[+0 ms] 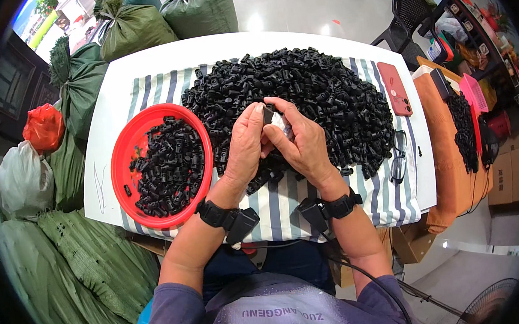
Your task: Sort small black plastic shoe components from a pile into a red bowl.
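My left hand (245, 144) and my right hand (304, 142) meet over the near side of a large heap of small black plastic parts (327, 103). Both are closed. Between the left thumb and the right fingers shows a small black plastic part (267, 114). A shiny whitish thing (280, 123) sits in the right hand, mostly covered by the fingers; its kind cannot be made out. To the left of my hands, a round red tray (118, 149) holds a smaller pile of similar black parts (169, 168).
A striped cloth (278, 212) covers much of the white table (103, 128). At its right lie a red phone (394, 89) and glasses (398, 157). Green sacks (136, 32) stand left and behind. A black chair (409, 22) is back right; a cable (373, 280) runs by my right arm.
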{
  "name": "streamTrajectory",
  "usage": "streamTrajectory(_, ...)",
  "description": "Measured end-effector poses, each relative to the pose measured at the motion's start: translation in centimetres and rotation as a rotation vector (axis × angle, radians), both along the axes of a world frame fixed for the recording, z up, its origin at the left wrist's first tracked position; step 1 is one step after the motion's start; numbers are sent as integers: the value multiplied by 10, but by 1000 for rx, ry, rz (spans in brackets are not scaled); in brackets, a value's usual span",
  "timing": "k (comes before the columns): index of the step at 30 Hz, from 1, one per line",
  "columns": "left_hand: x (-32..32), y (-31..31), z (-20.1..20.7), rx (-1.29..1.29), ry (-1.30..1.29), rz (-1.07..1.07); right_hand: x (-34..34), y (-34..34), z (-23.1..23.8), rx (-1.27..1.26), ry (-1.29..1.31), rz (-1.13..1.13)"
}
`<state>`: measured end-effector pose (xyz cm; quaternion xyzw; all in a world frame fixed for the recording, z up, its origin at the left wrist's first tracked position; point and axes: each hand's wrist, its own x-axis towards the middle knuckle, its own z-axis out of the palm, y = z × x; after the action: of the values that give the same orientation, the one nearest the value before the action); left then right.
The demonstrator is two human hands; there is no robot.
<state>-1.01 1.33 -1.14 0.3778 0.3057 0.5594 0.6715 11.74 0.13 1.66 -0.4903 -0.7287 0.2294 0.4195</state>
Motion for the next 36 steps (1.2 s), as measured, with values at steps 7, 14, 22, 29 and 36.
streamTrajectory(7, 1, -1, 1, -25, -35, -30, 0, -1, 1, -26, -12, 6)
streamTrajectory(14, 1, -1, 2, -40, -64, -44, 0, 0, -1, -20, -3, -4)
streamTrajectory(22, 1, -1, 1, -31, -92, -77, 1, 2, -4, 33, 49, -7)
streamTrajectory(29, 1, -1, -2, -33, -70, -61, -1, 1, -6, 18, 30, -10)
streamTrajectory(36, 0, -2, 0, -19, -47, -57, -1, 0, -4, -3, 28, -1)
